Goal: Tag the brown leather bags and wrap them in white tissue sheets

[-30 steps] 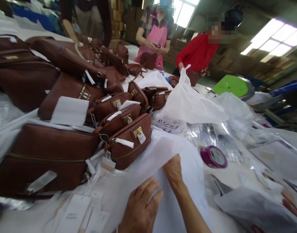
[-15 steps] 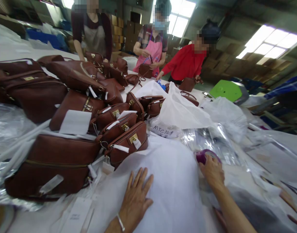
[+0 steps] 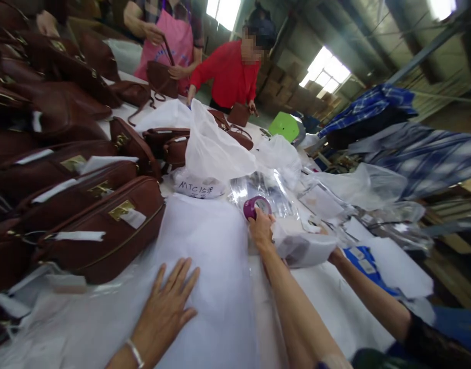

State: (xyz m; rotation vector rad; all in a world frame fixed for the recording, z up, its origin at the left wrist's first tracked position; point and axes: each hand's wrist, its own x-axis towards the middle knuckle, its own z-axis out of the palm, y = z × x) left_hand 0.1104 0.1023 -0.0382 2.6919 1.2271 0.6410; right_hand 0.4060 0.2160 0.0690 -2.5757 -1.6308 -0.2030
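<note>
Left hand: mine (image 3: 168, 302), palm down on the white sheet (image 3: 220, 297), fingers spread, grip apart, nothing clamped. Silver bracelet (image 3: 134, 353) on that wrist.
Right hand: mine (image 3: 263, 229), arm stretched forward, grip closed on the near edge of the purple tape roll (image 3: 249, 206). Can't tell exactly how the thumb sits.
Tape roll: past the right edge of the white sheet, side facing partly up, clear film (image 3: 277, 192) just behind it.
White sheet: long, smooth, laid on the table (image 3: 266, 318) in front of me, its near end running out of view.
Marked packet: the one with black handwriting (image 3: 197, 188), at the far end of the sheet, crumpled white bag (image 3: 216, 148) above and behind it.
Brown handbags: rows along my left side. Nearest one (image 3: 108, 241) is beside the sheet, gold clasp (image 3: 122, 210) up, white wrap on its pull.
Wrapped bundle: translucent white wrapping (image 3: 304, 248), just right of my right hand. A co-worker's forearm (image 3: 373, 302), dark lacy sleeve, reaches in to it from the right.
Blue packet: (image 3: 369, 266) beyond that forearm, by white sheets.
Far side: person in a pink apron (image 3: 177, 43) holds a small brown bag (image 3: 162, 79); person in a red top (image 3: 229, 74) leans over the table.
Green panel: (image 3: 284, 126) farther back, right of the red top.
</note>
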